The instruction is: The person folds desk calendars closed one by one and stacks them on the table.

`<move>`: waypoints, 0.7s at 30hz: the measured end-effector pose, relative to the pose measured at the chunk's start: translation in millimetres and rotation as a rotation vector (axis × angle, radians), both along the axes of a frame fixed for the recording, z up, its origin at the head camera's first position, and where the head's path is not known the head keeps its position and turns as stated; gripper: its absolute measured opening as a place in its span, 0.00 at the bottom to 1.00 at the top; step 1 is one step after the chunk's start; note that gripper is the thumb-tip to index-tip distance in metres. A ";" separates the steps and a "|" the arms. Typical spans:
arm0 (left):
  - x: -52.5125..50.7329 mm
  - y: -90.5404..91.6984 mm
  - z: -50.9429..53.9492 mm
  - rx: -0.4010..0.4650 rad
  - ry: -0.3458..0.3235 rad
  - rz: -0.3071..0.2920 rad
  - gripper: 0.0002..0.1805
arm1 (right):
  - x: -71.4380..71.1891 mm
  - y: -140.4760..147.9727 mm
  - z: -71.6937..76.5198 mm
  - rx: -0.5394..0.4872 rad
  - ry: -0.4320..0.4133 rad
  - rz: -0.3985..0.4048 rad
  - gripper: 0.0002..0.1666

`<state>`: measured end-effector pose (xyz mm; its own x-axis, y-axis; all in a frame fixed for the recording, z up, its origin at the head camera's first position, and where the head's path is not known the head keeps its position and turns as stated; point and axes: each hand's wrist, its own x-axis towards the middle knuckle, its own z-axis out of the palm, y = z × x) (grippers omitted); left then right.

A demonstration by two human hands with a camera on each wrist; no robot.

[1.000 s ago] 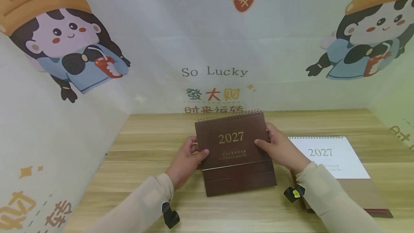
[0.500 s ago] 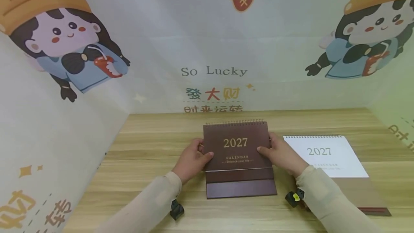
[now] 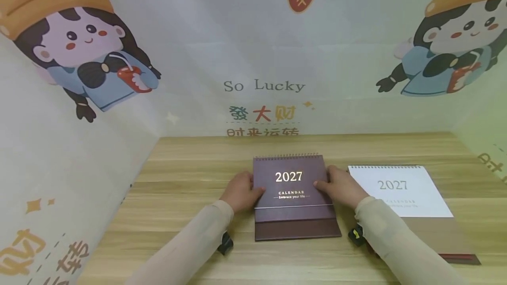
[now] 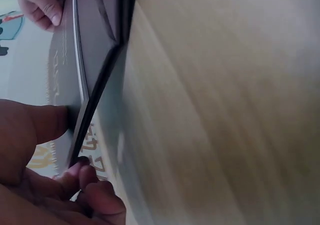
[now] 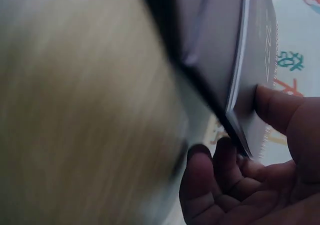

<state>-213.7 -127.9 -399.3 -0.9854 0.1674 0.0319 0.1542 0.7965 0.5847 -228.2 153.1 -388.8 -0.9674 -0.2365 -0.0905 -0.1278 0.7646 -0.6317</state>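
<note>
A dark brown 2027 desk calendar (image 3: 293, 184) with a spiral binding along its top is held between both hands in the head view. My left hand (image 3: 242, 191) pinches its left edge, thumb on the front cover and fingers behind. On the opposite edge my right hand (image 3: 344, 187) grips the same way. The left wrist view shows the left thumb (image 4: 45, 125) pressing the cover, with curled fingers at the back. In the right wrist view the right thumb (image 5: 277, 107) lies on the cover and the fingers curl behind the lower board.
To the right, a second 2027 calendar with a white page (image 3: 404, 192) and a brown base lies on the wooden table (image 3: 178, 179), partly behind the right forearm. Printed cloth walls (image 3: 190, 65) enclose the back and both sides.
Both hands have lowered the brown calendar toward the table and straightened its tilt. The left hand has shifted right. The white calendar has stayed put.
</note>
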 end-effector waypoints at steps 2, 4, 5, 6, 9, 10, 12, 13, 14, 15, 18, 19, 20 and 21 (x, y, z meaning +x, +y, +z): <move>-3.2 1.4 -2.1 -0.051 -0.011 -0.004 0.14 | -3.0 0.9 -3.1 0.028 0.005 0.004 0.25; -5.0 2.7 -3.0 -0.093 -0.030 -0.001 0.15 | -5.5 1.1 -5.0 0.047 0.004 0.011 0.23; -5.3 3.4 -3.5 -0.111 -0.048 0.010 0.16 | -6.4 1.3 -5.3 0.053 0.001 0.013 0.21; -5.4 4.2 -3.5 -0.126 -0.060 0.019 0.17 | -7.2 1.7 -5.3 0.060 -0.003 0.015 0.20; -2.8 4.5 -3.2 -0.153 -0.081 0.041 0.21 | -7.8 0.7 -3.8 0.082 -0.023 0.021 0.19; -1.7 4.7 -2.7 -0.158 -0.086 0.048 0.22 | -7.7 0.6 -2.7 0.088 -0.028 0.026 0.18; -0.5 5.3 -2.5 -0.167 -0.092 0.056 0.22 | -7.6 0.9 -1.0 0.099 -0.037 0.029 0.18; 0.0 5.5 -2.2 -0.170 -0.092 0.055 0.23 | -7.5 0.9 -0.2 0.098 -0.043 0.032 0.18; 0.3 5.7 -2.2 -0.170 -0.094 0.056 0.22 | -7.4 1.0 0.4 0.096 -0.048 0.035 0.19; 0.6 5.8 -2.2 -0.170 -0.095 0.057 0.22 | -7.2 0.9 0.9 0.094 -0.049 0.038 0.19; 1.2 5.7 -2.2 -0.165 -0.094 0.060 0.22 | -7.8 0.6 0.6 0.090 -0.052 0.038 0.19; 1.4 5.6 -2.1 -0.162 -0.094 0.061 0.22 | -8.0 0.6 0.4 0.088 -0.051 0.039 0.19; 1.4 5.4 -2.2 -0.160 -0.094 0.061 0.22 | -8.1 0.5 0.1 0.087 -0.049 0.040 0.19; 1.5 5.2 -2.2 -0.158 -0.093 0.062 0.21 | -8.3 0.4 -0.3 0.086 -0.048 0.040 0.19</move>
<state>-212.2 -122.7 -401.5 -0.9914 0.1016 -0.0820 0.0527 0.8859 0.4608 -236.5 153.5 -389.1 -0.9514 -0.2643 -0.1582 -0.1306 0.8112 -0.5699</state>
